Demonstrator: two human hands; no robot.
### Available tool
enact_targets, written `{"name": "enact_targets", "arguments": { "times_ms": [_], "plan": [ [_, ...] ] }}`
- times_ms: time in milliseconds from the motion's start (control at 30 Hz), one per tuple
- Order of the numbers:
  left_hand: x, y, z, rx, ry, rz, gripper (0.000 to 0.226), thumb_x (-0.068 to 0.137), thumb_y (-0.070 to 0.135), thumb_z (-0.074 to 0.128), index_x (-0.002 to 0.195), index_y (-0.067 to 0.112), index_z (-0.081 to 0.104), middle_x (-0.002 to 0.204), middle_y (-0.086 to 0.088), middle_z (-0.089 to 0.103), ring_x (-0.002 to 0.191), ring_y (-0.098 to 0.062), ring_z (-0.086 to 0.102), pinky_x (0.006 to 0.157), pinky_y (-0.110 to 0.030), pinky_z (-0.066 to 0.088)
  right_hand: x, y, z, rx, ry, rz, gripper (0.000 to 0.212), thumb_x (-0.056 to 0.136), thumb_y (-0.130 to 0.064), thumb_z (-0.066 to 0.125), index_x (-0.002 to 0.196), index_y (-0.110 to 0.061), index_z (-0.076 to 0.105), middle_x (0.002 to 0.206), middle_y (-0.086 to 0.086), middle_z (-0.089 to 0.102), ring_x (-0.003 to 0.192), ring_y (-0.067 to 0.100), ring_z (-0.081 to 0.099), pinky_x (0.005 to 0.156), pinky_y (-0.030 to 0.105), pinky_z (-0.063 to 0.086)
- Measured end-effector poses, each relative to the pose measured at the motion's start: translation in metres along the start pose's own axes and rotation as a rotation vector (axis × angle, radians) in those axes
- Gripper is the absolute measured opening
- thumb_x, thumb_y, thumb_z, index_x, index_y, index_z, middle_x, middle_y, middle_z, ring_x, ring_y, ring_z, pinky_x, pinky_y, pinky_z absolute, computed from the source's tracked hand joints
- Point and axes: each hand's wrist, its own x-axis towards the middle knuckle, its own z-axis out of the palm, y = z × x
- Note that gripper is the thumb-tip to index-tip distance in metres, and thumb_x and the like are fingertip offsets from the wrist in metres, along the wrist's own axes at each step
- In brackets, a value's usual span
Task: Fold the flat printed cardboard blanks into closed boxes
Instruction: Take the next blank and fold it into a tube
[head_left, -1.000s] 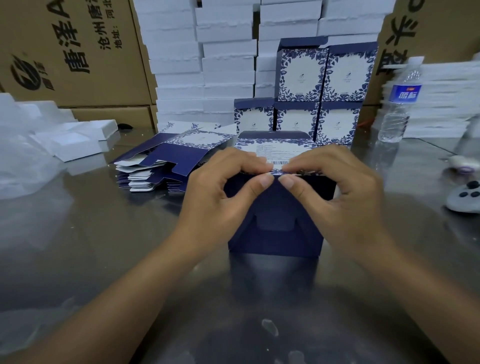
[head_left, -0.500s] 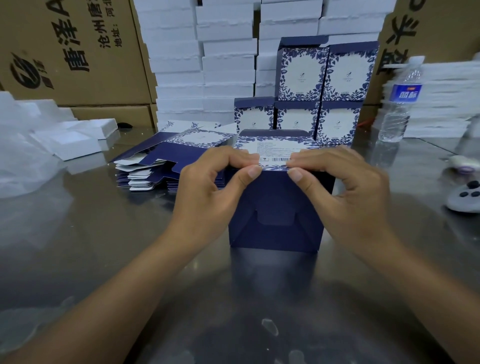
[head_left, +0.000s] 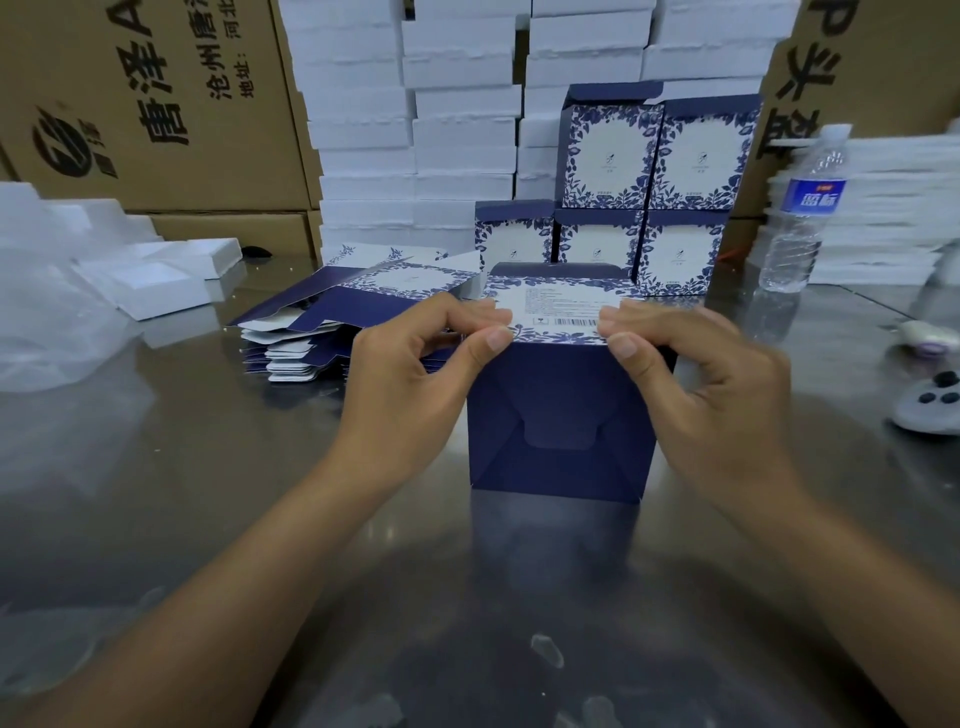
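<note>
At frame centre, the far side of the box (head_left: 561, 415) is hidden from me, as are its upper corners. It rests on the tabletop (head_left: 208, 493) between my hands; left hand (head_left: 410, 384) and right hand (head_left: 711, 395) each pinch its top edge.

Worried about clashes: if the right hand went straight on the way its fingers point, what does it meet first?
Likely the left hand, pinching the same box edge as the right hand; depth uncertain.

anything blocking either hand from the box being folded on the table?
Nothing visible. The left hand and right hand pinch the top near edge of the navy box, one at each corner; the pile of flat blanks lies to its left.
</note>
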Motion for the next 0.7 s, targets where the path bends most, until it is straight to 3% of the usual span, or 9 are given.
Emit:
{"name": "enact_targets", "arguments": {
  "times_ms": [100, 200, 433, 600, 700],
  "plan": [
    [0.0009, -0.0003, -0.0002, -0.015, 0.005, -0.017, 0.011, 0.087, 0.008, 0.064, 0.083, 0.018, 0.066, 0.093, 0.008, 0.069, 0.099, 0.001, 0.065, 0.086, -0.015, 0.049, -0.0021, 0.0032, -0.0013, 0.019, 0.016, 0.027, 0.009, 0.09, -0.029, 0.06, 0.097, -0.027, 0.065, 0.102, -0.02, 0.061, 0.101, 0.004, 0.062, 0.099, 0.052, 0.042],
    [0.0017, -0.0018, -0.0013, -0.073, 0.005, -0.056, 0.01, 0.087, 0.011, 0.063, 0.082, 0.019, 0.066, 0.094, 0.007, 0.07, 0.1, -0.002, 0.066, 0.086, -0.017, 0.05, -0.002, 0.0068, -0.0022, 0.017, 0.049, 0.046, 0.015, 0.091, -0.026, 0.058, 0.101, -0.019, 0.067, 0.104, -0.008, 0.065, 0.1, 0.012, 0.065, 0.095, 0.053, 0.046],
    [0.0025, -0.0058, -0.0023, -0.144, 0.018, -0.104, 0.009, 0.086, 0.015, 0.062, 0.081, 0.021, 0.066, 0.098, 0.007, 0.07, 0.101, -0.004, 0.066, 0.084, -0.015, 0.049, -0.0002, 0.0081, -0.0019, 0.006, 0.028, 0.077, 0.024, 0.091, -0.025, 0.055, 0.098, -0.01, 0.072, 0.1, -0.004, 0.068, 0.099, 0.014, 0.066, 0.091, 0.028, 0.05],
    [0.0038, -0.0076, -0.003, -0.142, 0.001, -0.109, 0.016, 0.088, 0.009, 0.062, 0.078, 0.021, 0.065, 0.096, 0.005, 0.07, 0.102, -0.005, 0.066, 0.087, -0.016, 0.049, 0.0, 0.0076, -0.0038, 0.092, 0.015, 0.151, 0.016, 0.093, -0.023, 0.053, 0.103, -0.02, 0.066, 0.105, -0.009, 0.066, 0.101, 0.001, 0.062, 0.091, 0.014, 0.045],
    [0.005, -0.0061, -0.0046, -0.168, -0.012, -0.118, 0.011, 0.086, 0.016, 0.061, 0.079, 0.023, 0.065, 0.096, 0.004, 0.07, 0.102, -0.004, 0.066, 0.088, -0.015, 0.048, -0.0025, 0.0073, -0.0024, 0.141, 0.033, 0.233, 0.016, 0.093, -0.026, 0.051, 0.1, -0.024, 0.066, 0.108, -0.012, 0.065, 0.104, -0.002, 0.061, 0.092, 0.013, 0.044]
  ]
}}
